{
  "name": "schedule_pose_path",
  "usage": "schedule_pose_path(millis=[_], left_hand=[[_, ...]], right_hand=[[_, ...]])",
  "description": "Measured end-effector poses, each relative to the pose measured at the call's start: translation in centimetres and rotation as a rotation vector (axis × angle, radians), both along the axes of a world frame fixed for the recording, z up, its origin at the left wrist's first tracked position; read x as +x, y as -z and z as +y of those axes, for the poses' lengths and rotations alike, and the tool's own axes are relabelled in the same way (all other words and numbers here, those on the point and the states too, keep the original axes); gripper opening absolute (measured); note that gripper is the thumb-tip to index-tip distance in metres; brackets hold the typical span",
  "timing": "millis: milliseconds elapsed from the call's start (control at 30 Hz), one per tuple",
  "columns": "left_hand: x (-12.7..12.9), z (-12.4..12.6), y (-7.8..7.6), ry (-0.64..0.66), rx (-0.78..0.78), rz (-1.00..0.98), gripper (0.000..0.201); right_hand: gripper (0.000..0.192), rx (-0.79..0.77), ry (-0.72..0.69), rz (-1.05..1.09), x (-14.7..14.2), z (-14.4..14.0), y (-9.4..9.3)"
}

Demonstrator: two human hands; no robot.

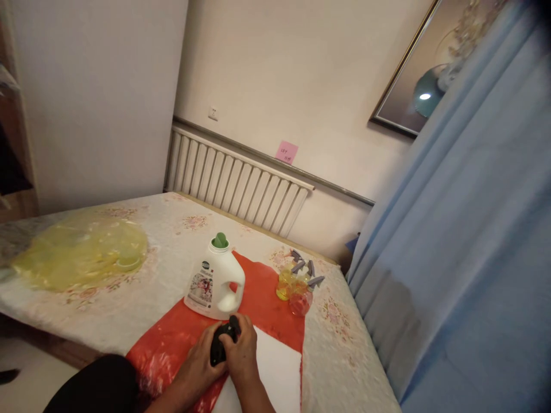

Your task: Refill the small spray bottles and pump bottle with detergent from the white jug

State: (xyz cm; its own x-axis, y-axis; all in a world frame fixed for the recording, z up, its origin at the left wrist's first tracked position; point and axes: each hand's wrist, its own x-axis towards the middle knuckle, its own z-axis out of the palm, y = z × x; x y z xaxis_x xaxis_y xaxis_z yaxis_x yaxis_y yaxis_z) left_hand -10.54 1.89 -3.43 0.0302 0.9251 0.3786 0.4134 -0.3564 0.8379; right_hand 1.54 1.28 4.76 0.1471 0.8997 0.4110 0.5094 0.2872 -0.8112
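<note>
Close to the near edge of the table, my left hand [205,351] and my right hand [241,345] both grip a small, dark, rounded object [218,344]. My fingers cover part of it, so its kind is unclear. Just beyond them stands a white detergent jug [217,281], upright, with a handle on its right side and a green piece in its open neck. Under the jug lies a red plastic sheet or bag [262,289]. A white sheet of paper [278,367] rests on the red plastic beneath my right wrist.
Several small yellow and pink spray bottles [300,300] with grey trigger heads stand right of the jug. A yellow plastic bag [81,249] spreads over the flowered tablecloth [172,229] at left. Behind the table are a radiator [232,178] and wall; a blue curtain [456,229] hangs at right.
</note>
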Motion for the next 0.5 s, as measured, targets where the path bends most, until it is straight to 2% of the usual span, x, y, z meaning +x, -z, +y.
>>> schedule_pose_path(millis=[133, 200, 300, 433, 500], left_hand=[[0.1, 0.1, 0.0, 0.011, -0.001, -0.005, 0.063], [0.1, 0.0, -0.1, 0.02, -0.016, -0.012, 0.065], [0.0, -0.1, -0.2, 0.026, -0.035, -0.028, 0.066], [0.0, -0.2, -0.1, 0.025, -0.017, -0.031, 0.066], [0.0, -0.2, 0.0, 0.03, -0.001, -0.033, 0.065]], right_hand=[[0.059, -0.007, -0.055, 0.072, 0.3, 0.1, 0.9], [0.061, -0.018, -0.055, 0.099, 0.3, 0.2, 1.1], [0.058, -0.002, 0.0, 0.086, 0.2, 0.3, 0.8], [0.042, 0.02, 0.023, 0.053, 0.2, 0.4, 0.8], [0.046, 0.011, 0.005, 0.071, 0.3, 0.5, 1.2]])
